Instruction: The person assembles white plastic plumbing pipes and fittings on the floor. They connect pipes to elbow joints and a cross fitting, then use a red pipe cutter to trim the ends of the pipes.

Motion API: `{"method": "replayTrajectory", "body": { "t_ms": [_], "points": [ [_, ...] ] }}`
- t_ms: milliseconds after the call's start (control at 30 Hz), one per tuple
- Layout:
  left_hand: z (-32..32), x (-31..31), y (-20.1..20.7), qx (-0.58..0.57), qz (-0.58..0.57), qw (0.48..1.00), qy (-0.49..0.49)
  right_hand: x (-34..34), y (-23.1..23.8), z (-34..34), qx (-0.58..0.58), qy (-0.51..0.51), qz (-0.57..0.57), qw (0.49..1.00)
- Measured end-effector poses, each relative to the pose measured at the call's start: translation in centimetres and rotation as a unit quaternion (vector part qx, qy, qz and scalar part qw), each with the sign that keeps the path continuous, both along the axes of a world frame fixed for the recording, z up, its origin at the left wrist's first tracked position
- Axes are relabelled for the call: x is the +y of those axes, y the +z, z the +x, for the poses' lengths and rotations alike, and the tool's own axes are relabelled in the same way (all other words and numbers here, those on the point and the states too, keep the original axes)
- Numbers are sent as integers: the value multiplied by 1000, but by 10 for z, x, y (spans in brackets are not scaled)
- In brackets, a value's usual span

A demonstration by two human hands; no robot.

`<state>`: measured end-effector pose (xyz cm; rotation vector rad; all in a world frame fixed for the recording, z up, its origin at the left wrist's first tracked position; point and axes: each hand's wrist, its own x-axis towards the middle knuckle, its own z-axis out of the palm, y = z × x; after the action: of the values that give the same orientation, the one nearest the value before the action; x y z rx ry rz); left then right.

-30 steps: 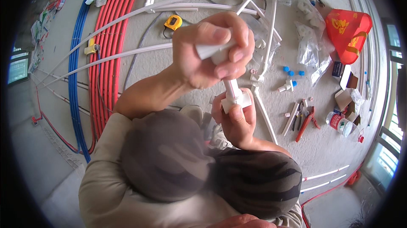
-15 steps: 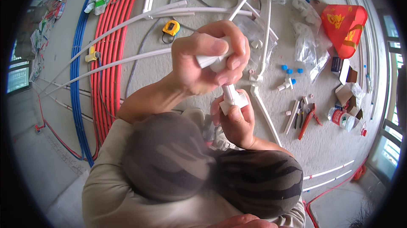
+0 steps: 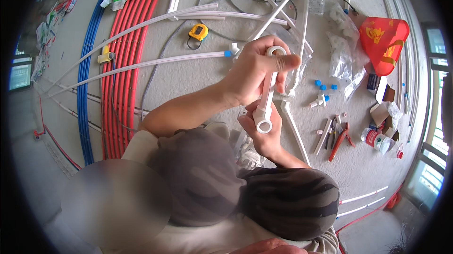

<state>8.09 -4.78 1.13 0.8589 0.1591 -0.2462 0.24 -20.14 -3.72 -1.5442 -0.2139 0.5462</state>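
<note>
Currently, left hand [image 3: 247,75] grips far fitting [image 3: 276,51] and right hand [image 3: 268,141] holds near fitting [image 3: 262,118] of white plastic pipe [image 3: 268,88], right of and nearer than yellow tape measure [image 3: 198,32].

Left hand [image 3: 250,73]: grips straight white plastic pipe [image 3: 268,86], upper end
Right hand [image 3: 269,141]: holds white ring-mouthed lower fitting [image 3: 260,114]
Floor [image 3: 188,78]: boxy yellow tape measure [image 3: 198,31]

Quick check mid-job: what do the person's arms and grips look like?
The left grip and right grip are bare hands; no glove or watch shows. The left forearm is bare, below a plain light beige sleeve. The right forearm is bare too; any sleeve there is hidden behind a dark camouflage trouser leg.
</note>
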Motion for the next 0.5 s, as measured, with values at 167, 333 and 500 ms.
{"method": "replayTrajectory", "body": {
  "t_ms": [167, 333, 500],
  "points": [
    [-10, -10, 0, -71, 128, 988, 59, 2, 15, -2, -28, -7, -39, 999],
    [-19, -16, -2, -21, 134, 989, 58, 4, 24, -10, -14, -12, -57, 998],
    [-26, -17, -5, -23, 141, 988, 61, 0, 26, -14, -4, 1, -57, 998]
  ]
}}
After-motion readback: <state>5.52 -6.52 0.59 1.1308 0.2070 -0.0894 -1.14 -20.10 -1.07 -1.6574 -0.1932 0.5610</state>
